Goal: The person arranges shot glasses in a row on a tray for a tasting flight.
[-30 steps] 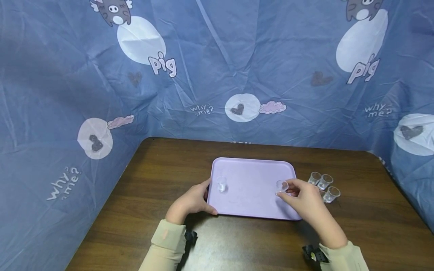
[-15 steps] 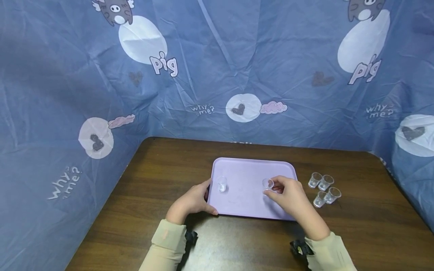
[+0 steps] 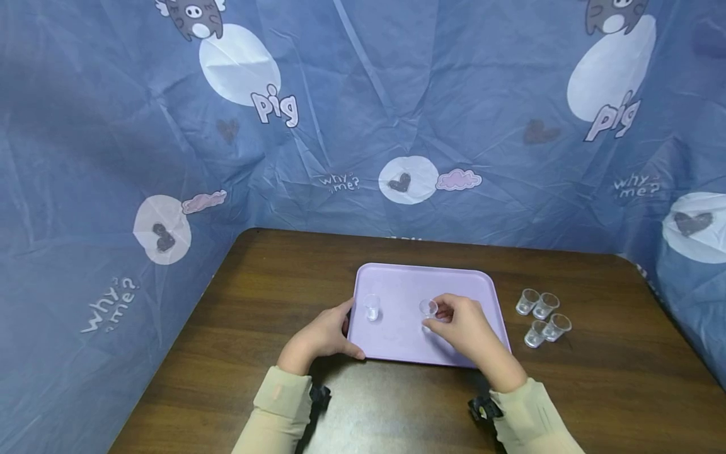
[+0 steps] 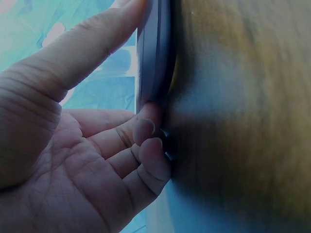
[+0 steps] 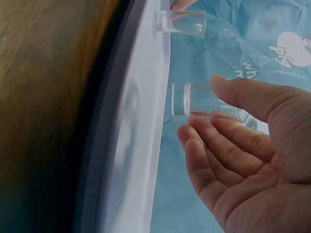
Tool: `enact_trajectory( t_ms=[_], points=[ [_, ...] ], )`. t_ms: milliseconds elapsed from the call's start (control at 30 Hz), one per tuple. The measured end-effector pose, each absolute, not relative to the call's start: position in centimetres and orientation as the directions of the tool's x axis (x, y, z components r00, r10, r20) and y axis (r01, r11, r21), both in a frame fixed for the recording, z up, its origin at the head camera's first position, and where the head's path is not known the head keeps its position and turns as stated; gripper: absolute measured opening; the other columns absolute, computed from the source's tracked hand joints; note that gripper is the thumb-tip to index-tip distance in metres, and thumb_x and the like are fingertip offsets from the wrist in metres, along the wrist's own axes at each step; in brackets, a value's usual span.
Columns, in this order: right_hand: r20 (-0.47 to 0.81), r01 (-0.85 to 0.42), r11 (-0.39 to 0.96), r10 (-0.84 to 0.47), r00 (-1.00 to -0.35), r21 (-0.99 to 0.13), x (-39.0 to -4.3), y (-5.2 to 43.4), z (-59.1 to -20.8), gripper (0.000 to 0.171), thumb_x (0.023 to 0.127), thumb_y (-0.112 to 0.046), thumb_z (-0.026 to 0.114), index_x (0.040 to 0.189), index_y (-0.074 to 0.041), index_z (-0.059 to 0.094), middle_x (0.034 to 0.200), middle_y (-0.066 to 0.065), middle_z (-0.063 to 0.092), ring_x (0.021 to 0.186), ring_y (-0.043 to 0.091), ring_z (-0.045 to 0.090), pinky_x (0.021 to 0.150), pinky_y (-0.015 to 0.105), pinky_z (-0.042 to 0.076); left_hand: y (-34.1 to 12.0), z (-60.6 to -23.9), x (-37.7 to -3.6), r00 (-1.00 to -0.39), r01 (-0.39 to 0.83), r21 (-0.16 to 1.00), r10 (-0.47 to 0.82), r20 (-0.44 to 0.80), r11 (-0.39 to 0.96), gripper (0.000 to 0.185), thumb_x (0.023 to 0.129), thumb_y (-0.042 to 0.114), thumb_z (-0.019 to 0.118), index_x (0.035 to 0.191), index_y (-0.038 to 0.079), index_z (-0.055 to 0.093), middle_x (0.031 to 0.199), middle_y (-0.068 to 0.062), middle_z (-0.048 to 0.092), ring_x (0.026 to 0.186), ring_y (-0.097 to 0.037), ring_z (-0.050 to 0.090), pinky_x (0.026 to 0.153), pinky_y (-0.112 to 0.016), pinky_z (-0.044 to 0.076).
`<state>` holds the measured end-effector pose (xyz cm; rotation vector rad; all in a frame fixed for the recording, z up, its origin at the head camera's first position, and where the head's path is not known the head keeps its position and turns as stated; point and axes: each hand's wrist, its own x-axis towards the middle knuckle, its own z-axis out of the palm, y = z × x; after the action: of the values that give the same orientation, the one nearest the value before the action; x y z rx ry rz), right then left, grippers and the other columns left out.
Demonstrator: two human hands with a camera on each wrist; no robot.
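My right hand [image 3: 460,320] pinches a small clear shot glass [image 3: 428,307] between thumb and fingers, over the middle of the lilac tray [image 3: 405,345]. In the right wrist view, this glass [image 5: 181,99] is upright relative to the tray, with a gap below its thick base. A second clear shot glass [image 3: 372,308] stands upright on the tray's left side. My left hand [image 3: 322,332] holds the tray's left front corner, thumb along the front edge. In the left wrist view, the curled fingers [image 4: 154,158] meet the tray's rim [image 4: 154,58].
Right of the tray, several more clear shot glasses [image 3: 535,333] stand close together on the brown wooden table [image 3: 272,277]. A blue printed cloth [image 3: 317,151] hangs behind the table and along its sides.
My right hand has carried its shot glass leftward across the tray, from the right side to the middle. The left hand and the tray have stayed put.
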<state>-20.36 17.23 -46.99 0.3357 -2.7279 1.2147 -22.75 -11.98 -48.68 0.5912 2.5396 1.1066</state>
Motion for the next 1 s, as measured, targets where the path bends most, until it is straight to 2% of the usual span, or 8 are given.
enact_trajectory(
  t_ms=[733, 1000],
  points=[
    [0.214, -0.269, 0.61, -0.162, -0.963, -0.746, -22.0, 14.5, -47.8, 0.022, 0.077, -0.005, 0.087, 0.093, -0.001, 0.072, 0.08, 0.004, 0.07, 0.073, 0.014, 0.065, 0.07, 0.034, 0.055, -11.9, -48.6, -22.8, -0.869, 0.251, 0.739, 0.481, -0.112, 0.625, 0.118, 0.063, 0.014, 0.099, 0.157, -0.001, 0.03, 0.086, -0.007, 0.064, 0.077, -0.017, 0.059, 0.076, -0.039, 0.05],
    [0.199, -0.253, 0.592, -0.156, -0.968, -0.766, -22.5, 13.4, -47.9, 0.023, 0.077, -0.003, 0.086, 0.095, 0.001, 0.073, 0.084, 0.007, 0.071, 0.075, 0.017, 0.068, 0.072, 0.035, 0.056, -11.9, -48.7, -22.8, -0.87, 0.247, 0.737, 0.479, -0.117, 0.629, 0.118, 0.063, 0.015, 0.1, 0.157, -0.001, 0.03, 0.086, -0.006, 0.064, 0.078, -0.017, 0.059, 0.075, -0.04, 0.05]
  ],
)
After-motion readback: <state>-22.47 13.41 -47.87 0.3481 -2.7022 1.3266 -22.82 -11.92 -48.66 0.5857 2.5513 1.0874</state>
